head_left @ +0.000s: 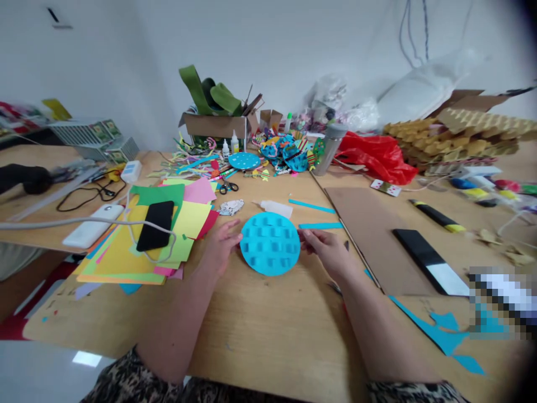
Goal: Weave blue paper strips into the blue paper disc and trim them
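A round blue paper disc (271,267) with rows of small raised flaps is held low over the table in front of me. My left hand (222,246) has its fingertips at the disc's left edge. At the opposite edge, my right hand (326,251) pinches the rim between thumb and fingers. Just behind the disc lies a white glue bottle (277,208). Two blue paper strips (312,206) rest behind my right hand. Partly hidden under my right wrist is a pair of scissors (335,287). A drawn paper cutout (230,207) lies behind my left hand.
Coloured paper sheets (113,257) with a black phone (156,226) are on the left, crossed by a white cable (84,222). Small scissors (229,187), a craft pile and a metal bottle (330,151) stand behind. Cardboard (377,240), a cutter (436,215) and blue scraps (436,333) lie right.
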A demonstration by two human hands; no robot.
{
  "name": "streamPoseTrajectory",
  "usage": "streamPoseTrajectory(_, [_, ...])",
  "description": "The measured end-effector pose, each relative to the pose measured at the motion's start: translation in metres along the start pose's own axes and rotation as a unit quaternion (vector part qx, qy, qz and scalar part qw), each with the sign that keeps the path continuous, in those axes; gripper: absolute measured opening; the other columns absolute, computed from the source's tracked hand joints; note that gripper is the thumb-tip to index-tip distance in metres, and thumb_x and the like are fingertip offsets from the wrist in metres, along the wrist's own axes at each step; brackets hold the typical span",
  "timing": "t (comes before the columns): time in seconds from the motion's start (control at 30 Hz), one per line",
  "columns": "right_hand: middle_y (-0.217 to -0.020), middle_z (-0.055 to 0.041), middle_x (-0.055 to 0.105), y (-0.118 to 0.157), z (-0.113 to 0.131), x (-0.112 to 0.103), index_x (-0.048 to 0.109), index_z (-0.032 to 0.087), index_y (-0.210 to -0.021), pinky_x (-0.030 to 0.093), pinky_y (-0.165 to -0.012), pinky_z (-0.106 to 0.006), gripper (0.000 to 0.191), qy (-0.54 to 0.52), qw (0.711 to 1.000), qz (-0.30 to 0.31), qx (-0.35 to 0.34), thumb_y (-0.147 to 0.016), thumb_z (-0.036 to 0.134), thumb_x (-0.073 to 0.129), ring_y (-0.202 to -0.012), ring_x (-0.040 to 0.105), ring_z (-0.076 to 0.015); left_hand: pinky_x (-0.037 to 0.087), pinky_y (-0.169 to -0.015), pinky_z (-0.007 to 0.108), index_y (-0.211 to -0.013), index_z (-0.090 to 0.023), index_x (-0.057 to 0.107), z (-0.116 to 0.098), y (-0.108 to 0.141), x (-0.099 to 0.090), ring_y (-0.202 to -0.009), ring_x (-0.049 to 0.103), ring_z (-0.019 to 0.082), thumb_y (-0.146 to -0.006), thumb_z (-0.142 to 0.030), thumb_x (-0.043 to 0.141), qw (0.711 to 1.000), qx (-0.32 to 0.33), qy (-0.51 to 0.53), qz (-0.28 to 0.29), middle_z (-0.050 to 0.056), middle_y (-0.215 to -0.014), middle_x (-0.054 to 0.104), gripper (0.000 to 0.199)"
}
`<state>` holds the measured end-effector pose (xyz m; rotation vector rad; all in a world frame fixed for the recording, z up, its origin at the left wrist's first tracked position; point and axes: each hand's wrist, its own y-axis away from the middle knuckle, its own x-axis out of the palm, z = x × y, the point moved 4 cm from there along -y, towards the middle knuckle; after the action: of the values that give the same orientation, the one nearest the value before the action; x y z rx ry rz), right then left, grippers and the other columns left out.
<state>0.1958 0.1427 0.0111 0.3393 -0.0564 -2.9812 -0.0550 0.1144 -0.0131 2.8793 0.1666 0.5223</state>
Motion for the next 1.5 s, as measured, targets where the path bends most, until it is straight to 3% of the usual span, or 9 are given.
streamPoseTrajectory(0.1, [-0.056, 0.0019, 0.05, 0.004, -0.008, 0.005, 0.057, 0.018, -0.062, 0.035, -0.054, -0.026, 0.043, -0.031, 0.999, 0.021, -0.006, -0.077, 0.058, 0.058, -0.055, 0.043, -0.0115, 0.05, -0.073, 0.033, -0.129, -0.014, 0.052, -0.002, 0.002, 0.002, -0.077, 0.066, 0.02, -0.066, -0.021, 0.075, 1.0, -0.007, -0.007, 0.0, 0.005, -0.077, 0.07, 0.067])
streamPoseTrajectory(0.57, [-0.06, 0.0003, 0.054, 0.002, -0.016, 0.008, 0.066, 0.016, -0.076, 0.038, -0.054, -0.026, 0.041, -0.031, 0.999, -0.003, -0.024, -0.075, 0.057, 0.063, -0.057, 0.045, -0.0123, 0.048, -0.073, 0.032, -0.124, -0.019, 0.057, -0.002, 0.001, 0.0, -0.067, 0.063, 0.016, -0.068, -0.024, 0.075, 0.999, 0.019, -0.027, -0.035, -0.001, -0.067, 0.067, 0.059])
streamPoseTrajectory(0.87, [-0.063, -0.0001, 0.055, 0.007, -0.006, 0.012, 0.062, 0.017, -0.073, 0.042, -0.059, -0.028, 0.039, -0.059, 0.998, 0.007, 0.0, -0.074, 0.056, 0.064, -0.06, 0.05, -0.0135, 0.047, -0.07, 0.031, -0.122, -0.019, 0.057, -0.007, 0.004, 0.002, -0.068, 0.063, 0.018, -0.066, -0.028, 0.077, 0.995, 0.051, -0.06, -0.055, 0.0, -0.069, 0.069, 0.06])
streamPoseTrajectory(1.27, [-0.06, 0.0011, 0.051, 0.006, -0.006, 0.014, 0.059, 0.018, -0.068, 0.037, -0.055, -0.028, 0.042, -0.046, 0.998, 0.0, -0.042, -0.074, 0.06, 0.061, -0.057, 0.044, -0.0129, 0.04, -0.061, 0.027, -0.127, -0.021, 0.054, -0.013, 0.007, 0.003, -0.055, 0.052, 0.014, -0.067, -0.027, 0.076, 0.99, 0.098, -0.089, -0.052, -0.006, -0.055, 0.059, 0.064])
streamPoseTrajectory(1.5, [-0.06, 0.0005, 0.052, 0.01, 0.002, 0.017, 0.059, 0.018, -0.067, 0.04, -0.057, -0.027, 0.04, -0.057, 0.997, 0.02, -0.038, -0.075, 0.057, 0.062, -0.059, 0.047, -0.0133, 0.041, -0.061, 0.027, -0.125, -0.017, 0.056, -0.012, 0.005, 0.001, -0.053, 0.05, 0.012, -0.063, -0.027, 0.079, 0.994, 0.066, -0.047, -0.075, -0.008, -0.051, 0.053, 0.067])
